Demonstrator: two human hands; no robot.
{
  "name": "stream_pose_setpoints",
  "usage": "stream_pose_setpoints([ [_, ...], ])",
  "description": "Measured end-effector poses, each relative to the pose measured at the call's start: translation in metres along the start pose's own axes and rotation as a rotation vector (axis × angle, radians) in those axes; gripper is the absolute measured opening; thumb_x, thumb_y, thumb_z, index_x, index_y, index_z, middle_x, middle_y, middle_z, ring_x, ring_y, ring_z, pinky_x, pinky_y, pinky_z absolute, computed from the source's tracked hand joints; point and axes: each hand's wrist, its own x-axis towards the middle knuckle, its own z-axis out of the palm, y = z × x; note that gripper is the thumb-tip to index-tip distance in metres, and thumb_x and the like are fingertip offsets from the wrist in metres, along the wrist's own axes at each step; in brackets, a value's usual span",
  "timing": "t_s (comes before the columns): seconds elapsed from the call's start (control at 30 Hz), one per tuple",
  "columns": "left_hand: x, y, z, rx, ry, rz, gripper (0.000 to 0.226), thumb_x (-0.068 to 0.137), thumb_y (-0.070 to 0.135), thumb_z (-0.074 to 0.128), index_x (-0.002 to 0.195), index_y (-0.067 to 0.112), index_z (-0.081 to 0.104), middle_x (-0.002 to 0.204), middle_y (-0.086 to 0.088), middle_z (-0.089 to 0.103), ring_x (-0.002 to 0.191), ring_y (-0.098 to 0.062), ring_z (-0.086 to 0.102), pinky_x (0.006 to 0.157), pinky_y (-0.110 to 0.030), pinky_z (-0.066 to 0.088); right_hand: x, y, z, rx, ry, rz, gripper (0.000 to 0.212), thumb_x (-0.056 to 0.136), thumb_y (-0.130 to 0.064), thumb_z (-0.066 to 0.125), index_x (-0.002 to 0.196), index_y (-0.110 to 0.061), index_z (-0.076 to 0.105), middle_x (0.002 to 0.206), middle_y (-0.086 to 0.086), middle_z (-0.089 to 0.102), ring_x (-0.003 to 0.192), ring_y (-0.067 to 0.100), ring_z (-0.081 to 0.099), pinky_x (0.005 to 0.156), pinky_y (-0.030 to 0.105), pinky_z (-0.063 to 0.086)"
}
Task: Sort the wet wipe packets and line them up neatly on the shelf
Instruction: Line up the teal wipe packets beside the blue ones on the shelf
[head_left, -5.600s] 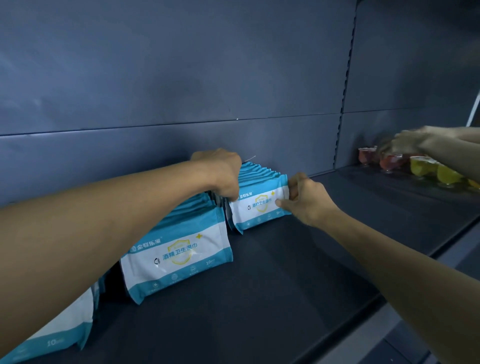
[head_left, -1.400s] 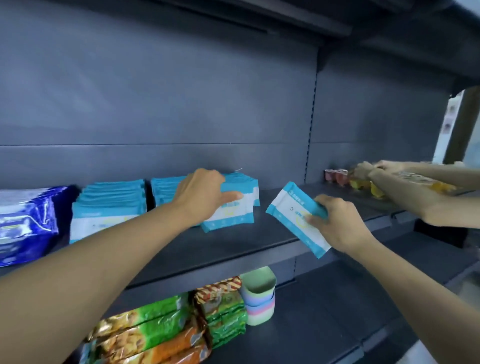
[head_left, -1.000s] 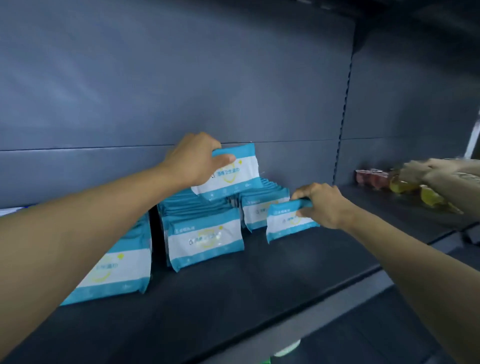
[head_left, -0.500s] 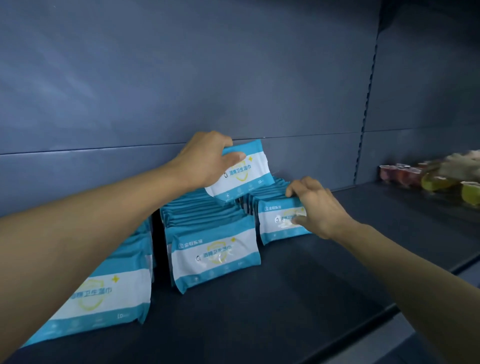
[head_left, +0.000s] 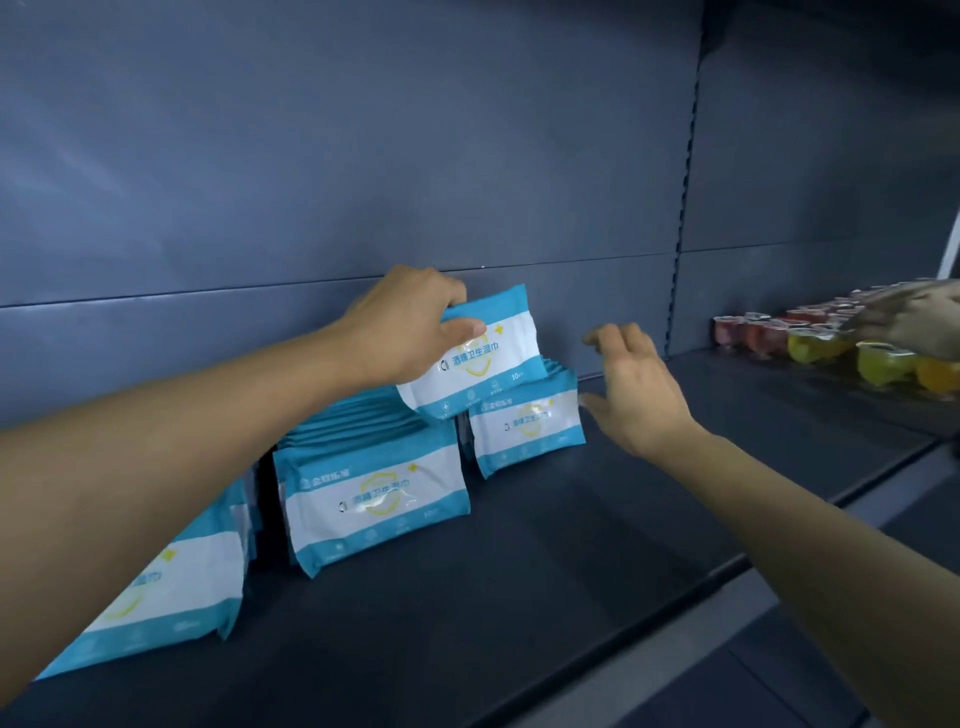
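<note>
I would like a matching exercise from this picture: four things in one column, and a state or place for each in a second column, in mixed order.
Things:
1. left hand
2. right hand
3. raised packet
4. jelly cups

States or places:
A. far right on the shelf
B. open, holds nothing
C. held tilted above the rows
D. grips a packet

Pairs: 1-D, 2-B, 3-C, 4-A

I'm in a shop: dark metal shelving (head_left: 597, 545) with a slotted upright, identical wet wipe packets (head_left: 374, 499) stocked in rows at nine o'clock, jelly cups (head_left: 831, 348) at two o'clock.
</note>
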Motion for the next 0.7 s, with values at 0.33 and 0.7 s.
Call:
stream_pose_setpoints([
  [0.33, 0.004, 0.065, 0.071, 0.250, -0.103, 0.104, 0.025, 0.095, 0.039, 0.050, 0.094, 0.014, 0.052, 0.103, -0.010, 0.062, 0.097, -0.031, 0.057, 0.065, -0.031, 0.032, -0.020, 0.029, -0.017, 0.199, -0.245, 0.163, 0.057, 0.080, -0.021, 0.072, 0.130, -0.012, 0.044, 0.122, 0.006, 0.055, 0.105, 0.018, 0.054, 0.087, 0.024, 0.042],
  [0.7, -0.008, 0.053, 0.080, 0.628, -0.150, 0.080, 0.073, 0.070, 0.053, 0.074, 0.122, 0.015, 0.040, 0.120, -0.005, 0.045, 0.109, -0.022, 0.045, 0.071, -0.031, 0.032, -0.013, 0.012, 0.018, 0.164, -0.388, 0.252, 0.074, 0.072, -0.029, 0.080, 0.132, -0.020, 0.038, 0.124, 0.002, 0.054, 0.108, 0.021, 0.056, 0.091, 0.037, 0.051],
])
